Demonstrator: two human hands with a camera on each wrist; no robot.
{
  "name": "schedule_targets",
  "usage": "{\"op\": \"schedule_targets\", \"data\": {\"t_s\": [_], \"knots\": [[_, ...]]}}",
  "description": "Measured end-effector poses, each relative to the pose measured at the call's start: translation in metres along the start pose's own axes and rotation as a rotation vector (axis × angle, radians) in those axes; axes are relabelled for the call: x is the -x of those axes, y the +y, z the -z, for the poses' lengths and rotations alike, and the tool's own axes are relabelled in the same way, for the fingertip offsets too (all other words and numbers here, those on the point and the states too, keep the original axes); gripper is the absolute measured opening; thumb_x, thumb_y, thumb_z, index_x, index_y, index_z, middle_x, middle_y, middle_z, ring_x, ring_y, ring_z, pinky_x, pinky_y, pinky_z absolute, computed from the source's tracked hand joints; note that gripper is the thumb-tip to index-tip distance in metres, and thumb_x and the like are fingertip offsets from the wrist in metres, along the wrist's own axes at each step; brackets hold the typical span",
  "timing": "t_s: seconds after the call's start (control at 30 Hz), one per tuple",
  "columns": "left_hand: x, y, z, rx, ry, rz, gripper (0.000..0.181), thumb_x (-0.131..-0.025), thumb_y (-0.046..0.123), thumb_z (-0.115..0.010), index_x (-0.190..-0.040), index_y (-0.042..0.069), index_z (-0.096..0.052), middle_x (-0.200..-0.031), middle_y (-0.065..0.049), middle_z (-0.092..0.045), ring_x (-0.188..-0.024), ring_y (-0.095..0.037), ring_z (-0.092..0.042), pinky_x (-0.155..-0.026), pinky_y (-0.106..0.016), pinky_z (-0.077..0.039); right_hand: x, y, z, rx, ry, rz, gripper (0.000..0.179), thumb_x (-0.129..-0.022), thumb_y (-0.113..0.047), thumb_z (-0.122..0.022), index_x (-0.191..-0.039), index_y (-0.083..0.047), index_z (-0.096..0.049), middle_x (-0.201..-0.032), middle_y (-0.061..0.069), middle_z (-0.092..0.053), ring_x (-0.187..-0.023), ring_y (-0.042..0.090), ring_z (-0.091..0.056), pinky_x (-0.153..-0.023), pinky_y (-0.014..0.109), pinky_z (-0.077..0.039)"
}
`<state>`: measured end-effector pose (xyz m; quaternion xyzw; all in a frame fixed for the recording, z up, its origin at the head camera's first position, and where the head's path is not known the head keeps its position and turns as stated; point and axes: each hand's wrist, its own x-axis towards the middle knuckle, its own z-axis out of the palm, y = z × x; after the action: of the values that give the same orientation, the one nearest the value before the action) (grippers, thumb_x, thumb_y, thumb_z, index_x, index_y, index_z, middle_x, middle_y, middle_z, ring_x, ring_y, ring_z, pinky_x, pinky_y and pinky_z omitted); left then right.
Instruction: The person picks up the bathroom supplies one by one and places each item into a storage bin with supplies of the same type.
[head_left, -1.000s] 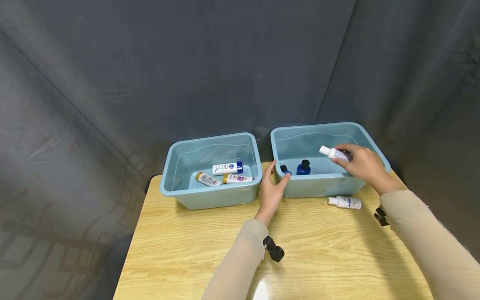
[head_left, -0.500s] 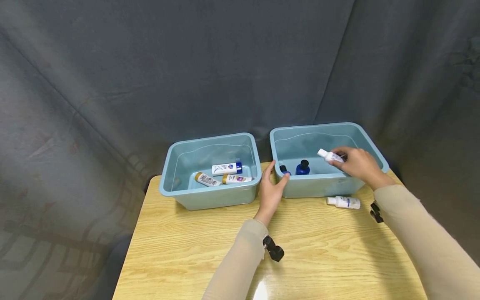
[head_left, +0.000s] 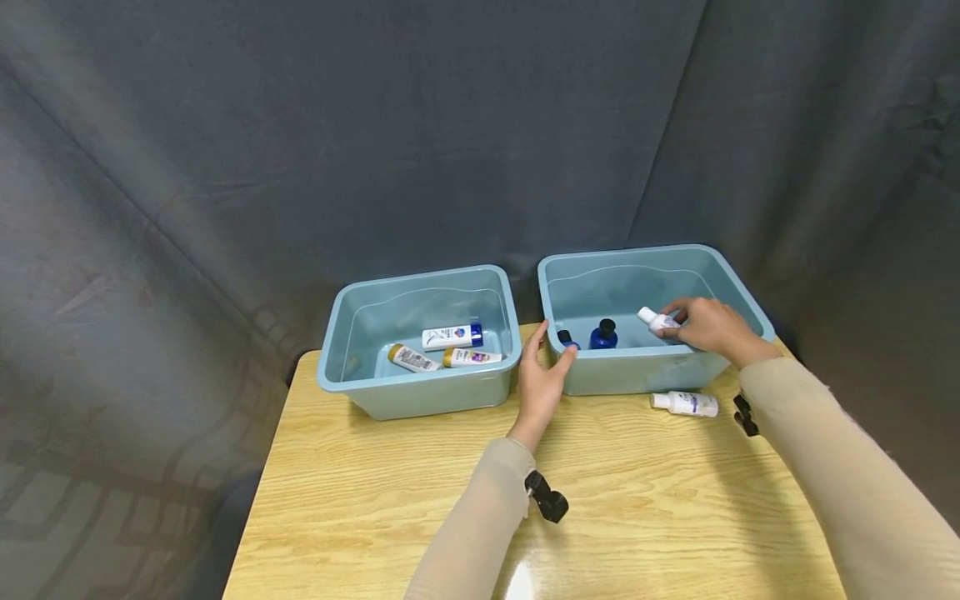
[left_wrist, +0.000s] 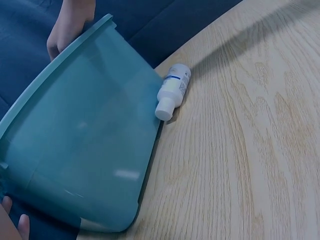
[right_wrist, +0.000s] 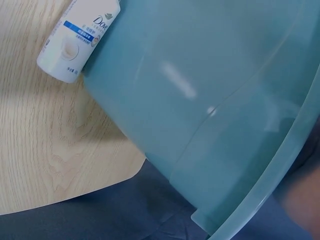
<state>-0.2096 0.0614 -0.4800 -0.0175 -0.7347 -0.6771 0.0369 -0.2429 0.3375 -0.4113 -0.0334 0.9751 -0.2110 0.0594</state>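
In the head view my right hand [head_left: 708,323] holds a small white bottle [head_left: 657,321] by its body, inside the right blue bin [head_left: 630,371]. The bottle's white cap points up and to the left; its lower part is hidden by my fingers. Two dark blue bottles with black caps, one [head_left: 603,335] upright and one [head_left: 567,339] at the front left corner, are in the same bin. My left hand [head_left: 542,387] touches that bin's left front corner, thumb and fingers spread. A white Dove bottle [right_wrist: 80,40] lies on the table against the bin's front.
To the left stands another blue bin [head_left: 420,398] with several bottles lying in it, among them a white one with a blue cap [head_left: 452,337]. Both bins are on a wooden table [head_left: 390,500], with a grey curtain [head_left: 450,150] behind.
My right hand has moved slightly left and lower into the right bin with the white bottle. The left hand stays at the bin's corner.
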Motion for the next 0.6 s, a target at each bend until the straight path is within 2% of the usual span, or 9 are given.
{"op": "schedule_targets", "data": {"t_s": [0.4,0.6], "knots": [[-0.0004,-0.0020,-0.0011,0.009,-0.007,-0.005,0.060,-0.091,0.036,-0.071,-0.147,0.029,-0.049,-0.143,0.007,-0.049,-0.127,-0.019,-0.045,-0.108,-0.050,-0.034,-0.0021,-0.0002,-0.0008,-0.027,-0.067,-0.016,0.051,-0.089,-0.031,-0.074,-0.121,0.007,-0.062,-0.109,0.028,-0.064,-0.083,0.031,-0.057,-0.073,0.048,-0.046],[-0.0001,-0.0017,-0.0016,0.017,-0.014,-0.018,0.061,-0.092,0.035,-0.071,-0.147,0.026,-0.048,-0.144,0.003,-0.048,-0.128,-0.022,-0.045,-0.108,-0.053,-0.033,-0.0013,-0.0004,-0.0018,-0.052,-0.096,-0.017,0.047,-0.089,-0.020,-0.072,-0.125,0.007,-0.060,-0.112,0.031,-0.062,-0.087,0.034,-0.057,-0.074,0.049,-0.046]]}}
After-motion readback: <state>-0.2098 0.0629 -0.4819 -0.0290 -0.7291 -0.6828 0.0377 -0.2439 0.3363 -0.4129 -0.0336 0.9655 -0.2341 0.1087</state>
